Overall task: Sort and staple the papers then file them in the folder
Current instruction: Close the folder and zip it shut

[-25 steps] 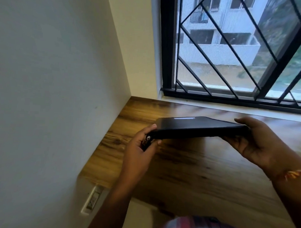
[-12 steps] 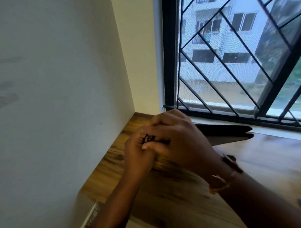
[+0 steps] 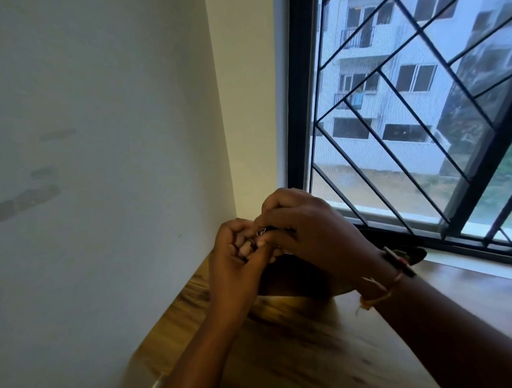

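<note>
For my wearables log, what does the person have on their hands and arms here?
No sleeves or gloves: the left hand and right hand are bare, as are both forearms. The right wrist wears a yellow-orange thread bracelet with loose ends and a dark band with a red spot.

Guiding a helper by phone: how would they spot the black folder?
Find the barred window; below its sill, over the wooden desk, two hands meet. The left hand and right hand grip a flat black folder, its end jutting rightward, the only object held.
</note>
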Demonstrator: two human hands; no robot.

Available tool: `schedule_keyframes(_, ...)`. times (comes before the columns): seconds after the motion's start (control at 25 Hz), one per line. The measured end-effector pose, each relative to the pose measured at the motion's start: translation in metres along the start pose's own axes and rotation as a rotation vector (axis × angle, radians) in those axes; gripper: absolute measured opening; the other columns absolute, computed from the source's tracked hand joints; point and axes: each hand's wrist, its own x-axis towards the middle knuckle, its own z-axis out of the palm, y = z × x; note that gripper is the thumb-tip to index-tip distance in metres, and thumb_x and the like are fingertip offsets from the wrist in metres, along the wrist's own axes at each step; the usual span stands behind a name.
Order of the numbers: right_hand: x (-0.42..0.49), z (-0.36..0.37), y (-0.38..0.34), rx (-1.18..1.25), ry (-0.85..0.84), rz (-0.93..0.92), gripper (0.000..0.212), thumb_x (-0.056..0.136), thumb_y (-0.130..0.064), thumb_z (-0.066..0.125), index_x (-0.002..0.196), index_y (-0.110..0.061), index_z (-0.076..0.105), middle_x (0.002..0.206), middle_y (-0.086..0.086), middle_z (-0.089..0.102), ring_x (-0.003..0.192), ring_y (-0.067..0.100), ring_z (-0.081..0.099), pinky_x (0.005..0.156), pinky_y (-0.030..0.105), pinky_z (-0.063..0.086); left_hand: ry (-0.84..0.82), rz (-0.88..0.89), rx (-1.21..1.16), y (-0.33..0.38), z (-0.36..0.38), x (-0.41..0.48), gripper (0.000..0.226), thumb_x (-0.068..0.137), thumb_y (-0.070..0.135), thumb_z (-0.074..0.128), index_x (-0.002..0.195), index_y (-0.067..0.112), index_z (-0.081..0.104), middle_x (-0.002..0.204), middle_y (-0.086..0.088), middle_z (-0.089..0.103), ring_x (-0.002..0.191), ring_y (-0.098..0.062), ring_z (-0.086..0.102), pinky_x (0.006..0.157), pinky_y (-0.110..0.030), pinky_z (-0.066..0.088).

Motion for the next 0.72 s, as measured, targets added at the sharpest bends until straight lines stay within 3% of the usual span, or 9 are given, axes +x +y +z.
schedule_keyframes(0.16,0.010,0.007,0.001,0.041,0.068,0.051,0.013,0.099,-0.023,0.064,0.108,-0.018,0.073,0.105,-0.004,0.067,0.093,0.010,0.064,0.078,0.033,0.055,0.048,0.054,0.052,0.000,-0.001,0.005,0.013,0.093,0.023,0.066,0.103,0.028,0.059,0.092,0.015,0.069,0.087,-0.009,0.069,0.074,-0.024,0.057)
schedule_keyframes(0.32,0.019,0.012,0.001,0.026,0.078,0.066,0.013,0.100,-0.020,0.061,0.105,-0.017,0.073,0.101,-0.004,0.069,0.091,0.009,0.064,0.079,0.031,0.055,0.056,0.082,0.068,-0.001,-0.002,0.012,0.017,0.100,0.044,0.055,0.110,0.032,0.059,0.100,0.014,0.069,0.095,-0.012,0.070,0.080,-0.026,0.059)
schedule_keyframes(0.48,0.025,0.016,-0.005,0.065,0.142,0.176,0.011,0.096,-0.027,0.063,0.096,-0.022,0.073,0.091,-0.011,0.069,0.082,0.004,0.064,0.071,0.025,0.053,0.083,0.102,0.145,-0.002,-0.003,0.019,0.015,0.102,0.038,0.044,0.102,0.033,0.058,0.093,0.020,0.068,0.086,-0.006,0.069,0.072,-0.018,0.056)
schedule_keyframes(0.6,0.029,0.018,-0.011,0.116,0.200,0.404,0.007,0.088,-0.034,0.068,0.086,-0.027,0.071,0.079,-0.012,0.070,0.075,0.001,0.067,0.066,0.022,0.054,0.097,0.095,0.179,-0.002,-0.001,0.021,0.013,0.101,0.032,0.042,0.099,0.033,0.055,0.088,0.029,0.067,0.081,0.001,0.067,0.067,-0.011,0.051)
schedule_keyframes(0.72,0.034,0.017,-0.018,0.100,0.207,0.616,0.009,0.085,-0.033,0.068,0.083,-0.025,0.069,0.071,-0.011,0.066,0.065,0.002,0.062,0.054,0.013,0.042,0.101,0.109,0.199,-0.002,0.000,0.022,0.016,0.105,0.021,0.044,0.097,0.032,0.054,0.083,0.030,0.067,0.076,0.000,0.068,0.065,-0.011,0.051)
